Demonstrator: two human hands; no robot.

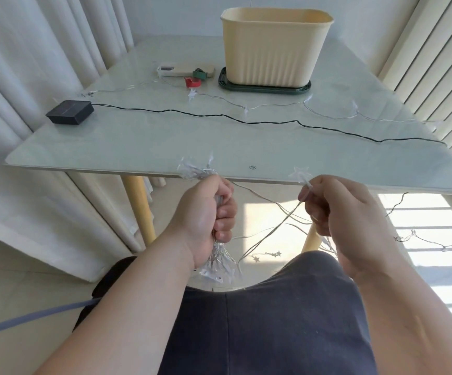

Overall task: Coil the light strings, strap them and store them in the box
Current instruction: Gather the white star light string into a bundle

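Both hands busy: left hand [208,215] grips coiled star light bundle [196,170]. Right hand [335,209] pinches a wire [284,220] below desk [165,147] edge.

- table [138,147]: a small oval mark [252,167] sits on the top near the front edge; inside it are two characters that look like "10"; whether they read "10" or "01" I cannot tell
- cream device [178,71] at the far side: grey panel at its left end; any writing there is too small to read
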